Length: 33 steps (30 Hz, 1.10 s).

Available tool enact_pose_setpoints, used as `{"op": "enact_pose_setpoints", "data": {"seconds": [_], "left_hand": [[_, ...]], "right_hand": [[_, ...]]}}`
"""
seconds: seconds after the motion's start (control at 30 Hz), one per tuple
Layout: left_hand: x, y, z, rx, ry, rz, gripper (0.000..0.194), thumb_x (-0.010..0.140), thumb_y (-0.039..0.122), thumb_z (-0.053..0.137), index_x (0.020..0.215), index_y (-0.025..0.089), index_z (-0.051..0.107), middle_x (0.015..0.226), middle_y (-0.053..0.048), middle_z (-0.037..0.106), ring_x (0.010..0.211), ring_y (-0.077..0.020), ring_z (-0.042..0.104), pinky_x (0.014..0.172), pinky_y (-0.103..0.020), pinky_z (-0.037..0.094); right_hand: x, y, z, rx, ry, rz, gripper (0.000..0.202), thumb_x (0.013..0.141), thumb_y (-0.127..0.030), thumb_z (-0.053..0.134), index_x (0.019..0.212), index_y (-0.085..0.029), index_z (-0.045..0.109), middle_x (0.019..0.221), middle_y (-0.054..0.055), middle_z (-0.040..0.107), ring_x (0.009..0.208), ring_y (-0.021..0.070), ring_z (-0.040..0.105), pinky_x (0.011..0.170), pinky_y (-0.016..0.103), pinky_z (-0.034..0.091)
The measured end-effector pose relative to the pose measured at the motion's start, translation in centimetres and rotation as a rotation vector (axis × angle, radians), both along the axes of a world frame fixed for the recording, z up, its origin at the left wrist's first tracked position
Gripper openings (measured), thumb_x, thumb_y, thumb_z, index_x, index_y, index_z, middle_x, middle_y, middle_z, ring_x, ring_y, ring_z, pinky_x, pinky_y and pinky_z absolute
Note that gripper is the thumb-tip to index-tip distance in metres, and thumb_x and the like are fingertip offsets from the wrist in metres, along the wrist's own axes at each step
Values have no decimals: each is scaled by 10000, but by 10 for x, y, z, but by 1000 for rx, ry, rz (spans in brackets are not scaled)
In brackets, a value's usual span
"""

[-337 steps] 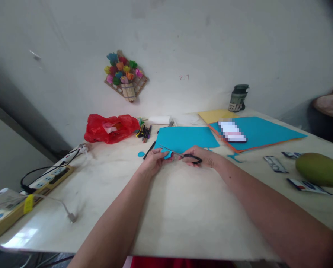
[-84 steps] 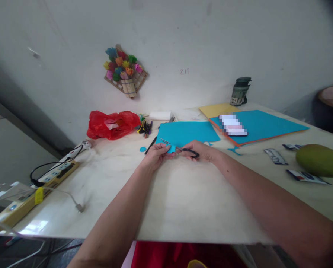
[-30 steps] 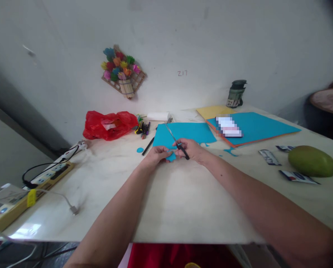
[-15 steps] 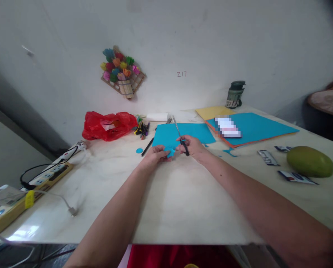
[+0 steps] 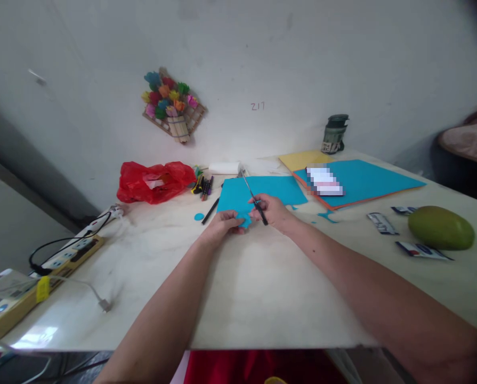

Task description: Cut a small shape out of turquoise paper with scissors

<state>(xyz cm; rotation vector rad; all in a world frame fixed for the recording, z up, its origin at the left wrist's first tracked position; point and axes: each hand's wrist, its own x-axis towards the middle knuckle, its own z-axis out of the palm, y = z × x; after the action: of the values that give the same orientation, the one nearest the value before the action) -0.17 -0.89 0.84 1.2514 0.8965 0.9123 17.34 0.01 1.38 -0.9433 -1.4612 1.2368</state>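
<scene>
Pale tabletop (image 5: 154, 277) | left grip (image 5: 225, 223) pinching blue piece (image 5: 245, 218); right grip (image 5: 269, 209) around scissors (image 5: 261, 212)

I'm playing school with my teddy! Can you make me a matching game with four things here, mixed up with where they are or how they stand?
Things:
1. Scissors
2. Phone
3. Green fruit
4. Bottle

Places and states:
A. Beside the small packets
B. Standing upright
C. In the right hand
D. Lying on a blue sheet

Right pairs: 1-C, 2-D, 3-A, 4-B
</scene>
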Motion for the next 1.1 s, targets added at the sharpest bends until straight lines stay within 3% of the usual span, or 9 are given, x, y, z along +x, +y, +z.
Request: {"op": "enact_pose_setpoints", "data": {"seconds": [0.4, 0.83, 1.1], "left_hand": [[-1, 1, -4, 22, -77, 52, 298, 603, 305, 741, 678, 138, 506, 660, -54, 661, 522, -150, 620, 579, -286, 494], [-1, -1, 2, 50, -146, 140, 308, 592, 311, 743, 687, 120, 520, 690, -64, 666, 649, -189, 653, 646, -312, 507], [-3, 2, -3, 53, -263, 130, 243, 602, 255, 747, 650, 114, 555, 658, -34, 632, 752, -210, 653, 762, -337, 492]], "right_hand": [[10, -4, 8, -82, -78, 4, 387, 567, -296, 719, 878, -152, 538, 523, -42, 555, 422, 88, 514, 429, 220, 403], [33, -2, 9, -121, -403, 315, 311, 726, -442, 587, 830, -152, 545, 538, -21, 575, 376, 62, 492, 310, 166, 235], [33, -1, 8, -86, -455, 364, 384, 733, -512, 556, 845, -146, 537, 571, -7, 584, 403, 62, 504, 317, 170, 218]]}}
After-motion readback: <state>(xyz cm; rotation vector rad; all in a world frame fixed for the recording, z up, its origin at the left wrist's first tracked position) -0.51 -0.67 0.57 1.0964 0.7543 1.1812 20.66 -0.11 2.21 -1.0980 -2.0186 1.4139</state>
